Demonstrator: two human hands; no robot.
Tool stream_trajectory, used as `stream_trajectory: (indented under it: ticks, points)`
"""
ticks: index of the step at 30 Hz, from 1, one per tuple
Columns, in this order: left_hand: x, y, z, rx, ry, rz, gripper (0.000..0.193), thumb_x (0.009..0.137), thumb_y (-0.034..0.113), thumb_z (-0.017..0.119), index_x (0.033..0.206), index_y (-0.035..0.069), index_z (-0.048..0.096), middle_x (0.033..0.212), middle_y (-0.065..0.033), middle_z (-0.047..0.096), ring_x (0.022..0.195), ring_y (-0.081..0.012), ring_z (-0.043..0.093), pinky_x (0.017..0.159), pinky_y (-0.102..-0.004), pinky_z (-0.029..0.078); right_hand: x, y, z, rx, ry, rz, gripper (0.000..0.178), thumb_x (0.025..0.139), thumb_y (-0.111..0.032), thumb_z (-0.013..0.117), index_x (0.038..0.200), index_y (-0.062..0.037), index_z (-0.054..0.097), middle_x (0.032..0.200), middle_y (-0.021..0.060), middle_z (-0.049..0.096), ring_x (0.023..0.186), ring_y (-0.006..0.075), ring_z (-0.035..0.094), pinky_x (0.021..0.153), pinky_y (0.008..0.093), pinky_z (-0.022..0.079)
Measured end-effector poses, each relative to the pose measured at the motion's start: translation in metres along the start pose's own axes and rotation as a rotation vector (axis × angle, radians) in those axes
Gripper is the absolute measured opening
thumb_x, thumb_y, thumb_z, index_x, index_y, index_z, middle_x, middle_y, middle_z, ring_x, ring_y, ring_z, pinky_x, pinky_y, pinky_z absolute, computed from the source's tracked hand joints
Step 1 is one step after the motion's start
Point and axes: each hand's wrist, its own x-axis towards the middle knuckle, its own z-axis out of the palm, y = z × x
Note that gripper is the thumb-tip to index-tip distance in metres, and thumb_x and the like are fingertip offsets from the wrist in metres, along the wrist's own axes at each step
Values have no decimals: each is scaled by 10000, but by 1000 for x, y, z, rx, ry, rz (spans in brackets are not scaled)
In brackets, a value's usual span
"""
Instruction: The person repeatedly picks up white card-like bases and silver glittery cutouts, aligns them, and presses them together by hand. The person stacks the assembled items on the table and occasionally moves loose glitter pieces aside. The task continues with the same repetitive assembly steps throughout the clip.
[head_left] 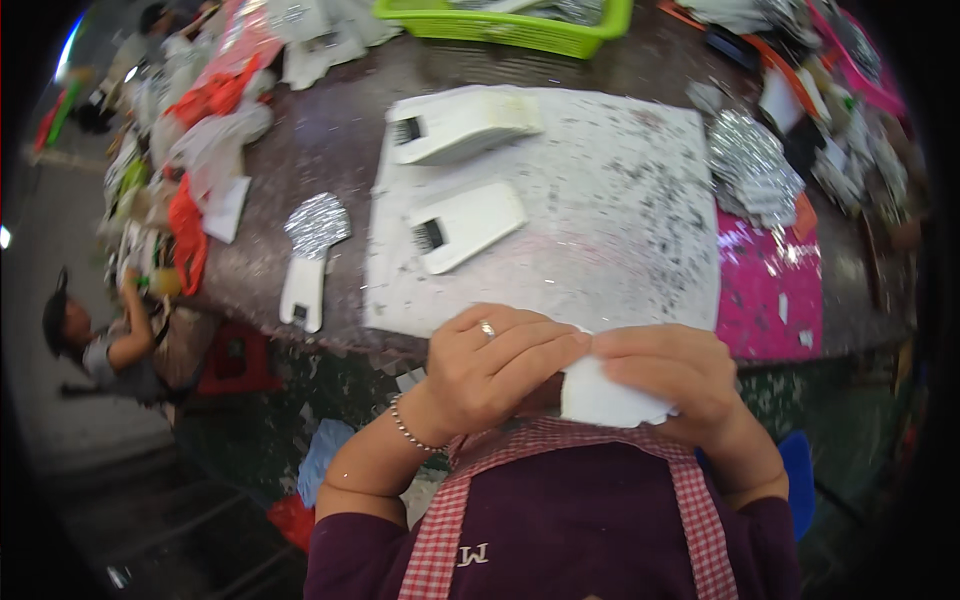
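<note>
White piece (612, 398) is at the near edge of the table, in front of the apron bib, gripped by both hands. Left hand (500, 365) pinches it at its upper left corner; right hand (675, 375) has fingers curled over its upper right side, thumb hidden. Fingertips meet along the top edge, probably so the grips share the load and the piece can't twist. Held close to the body, likely for a better look and steadier wrists.

Just past the hands: white work sheet (600, 225), dark specks all over, presumably there to keep things off the tabletop (310, 130). Two groups of white cards on it, upper stack (465, 125) and lower stack (470, 230), dark patches all at the left end; looks like deliberate alignment for quick pickup.

Left of sheet: one silver-headed paddle (317, 240), set apart, maybe to avoid mixing. Right: crumpled silver heap (755, 165), above a magenta sheet (765, 310). Far side: green basket (560, 38), silver stuff inside, likely parked clear of the hands.
</note>
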Motion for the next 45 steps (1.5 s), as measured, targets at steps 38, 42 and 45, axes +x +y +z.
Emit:
stream_trajectory:
  ticks: [38, 42, 45]
  points:
    - [-49, -111, -71, 419, 213, -592, 181, 935, 91, 698, 1101, 31, 738, 1120, -175, 738, 1036, -360, 691, 896, -414, 546, -24, 43, 35, 35, 171, 521, 121, 876, -11, 723, 995, 2, 742, 1068, 143, 748, 1012, 288, 700, 880, 363, 539]
    - [0, -85, -13, 379, -54, -395, 248, 894, 121, 742, 1124, 34, 715, 1119, -121, 734, 1051, -323, 675, 900, -415, 529, -22, 34, 31, 52, 157, 525, 133, 870, -3, 728, 1002, 4, 740, 1092, 155, 742, 1021, 295, 701, 883, 365, 543]
    - [-1, -107, 7, 576, -147, -432, 363, 863, 205, 773, 1153, 3, 694, 1138, -139, 714, 1064, -331, 660, 904, -428, 519, -23, 27, 17, -68, 148, 490, 141, 866, 2, 731, 1006, 2, 738, 1105, 162, 739, 1035, 302, 702, 898, 371, 543]
